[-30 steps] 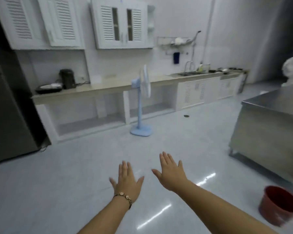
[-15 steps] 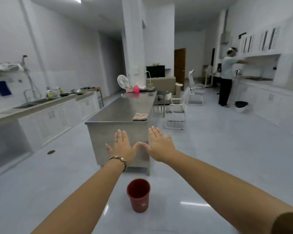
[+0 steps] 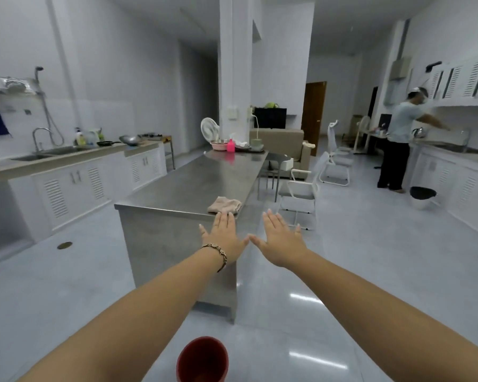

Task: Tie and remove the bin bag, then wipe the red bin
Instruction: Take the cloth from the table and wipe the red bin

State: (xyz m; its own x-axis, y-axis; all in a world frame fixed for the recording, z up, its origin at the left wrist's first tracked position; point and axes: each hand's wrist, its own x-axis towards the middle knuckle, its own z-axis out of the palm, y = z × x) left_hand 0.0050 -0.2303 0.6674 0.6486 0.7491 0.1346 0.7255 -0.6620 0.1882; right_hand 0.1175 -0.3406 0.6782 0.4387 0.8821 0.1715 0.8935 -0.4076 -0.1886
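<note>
Down at the bottom edge of your view, between your two outstretched forearms, the red bin stands upright on the pale tiled floor, its lower part cut off by the frame. Its inside looks dark and bare, though you cannot tell from this angle whether any bag lines it.

Your left hand and your right hand are both held out ahead of you, palms down, fingers straight and released, grasping nothing. The thumb tips nearly meet in the middle. A gold bracelet circles your left wrist.

Beyond your hands runs a long steel worktop, well apart from the red bin. A crumpled beige cloth lies near its closest end, just above the fingers of your left hand as the view has it. At the far end of the worktop sit a pink bottle and a pink basin, with a small white fan behind them.

White chairs stand to the right of the worktop. Farther right, another person stands at a wall counter, with a white bin lined in black on the floor beside them. Along the left wall runs a counter with a sink.
</note>
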